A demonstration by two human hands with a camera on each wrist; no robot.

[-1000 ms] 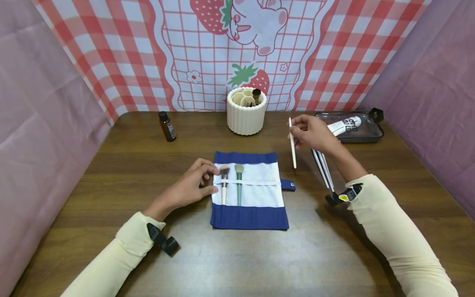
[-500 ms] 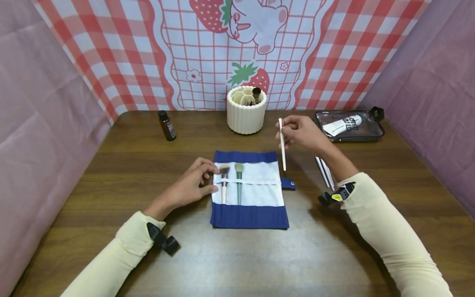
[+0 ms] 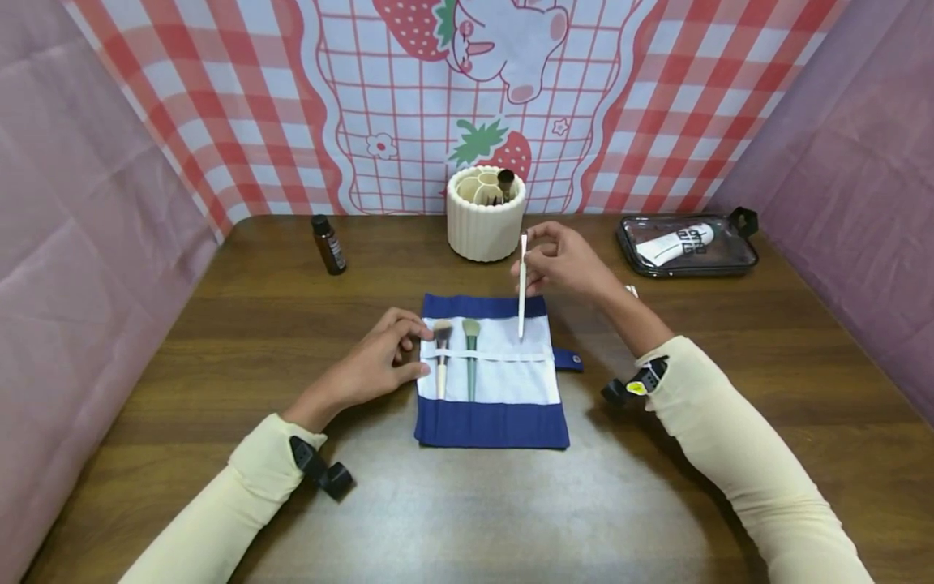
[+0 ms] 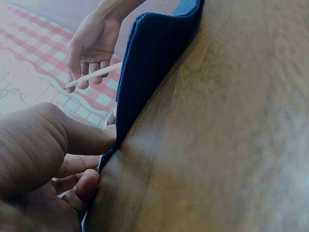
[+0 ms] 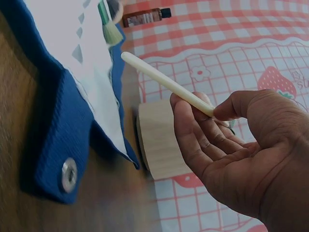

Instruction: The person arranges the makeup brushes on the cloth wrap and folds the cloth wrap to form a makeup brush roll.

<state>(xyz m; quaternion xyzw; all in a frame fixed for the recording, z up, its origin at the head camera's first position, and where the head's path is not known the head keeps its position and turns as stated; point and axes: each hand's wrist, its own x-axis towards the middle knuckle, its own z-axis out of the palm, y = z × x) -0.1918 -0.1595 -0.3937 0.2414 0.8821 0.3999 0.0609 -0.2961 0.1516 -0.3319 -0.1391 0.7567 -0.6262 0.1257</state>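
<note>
A tube [image 3: 674, 246] is seen in head view only, a stick [image 5: 164, 81] pinched by right grip [image 3: 558, 261], cloth roll [image 3: 492, 426] touched by relaxed left grip [image 3: 372, 361].

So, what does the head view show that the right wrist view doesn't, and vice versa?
Head only: the clear, black-edged rectangular case and the white, black-lettered tube.

Right wrist only: the palm side of the right hand; the head view gives its back.

Both: that hand pinching the slim cream-white stick, the open blue-and-white cloth roll, the green-handled brush, the small brown black-capped bottle and the ribbed cream cylindrical holder.
</note>
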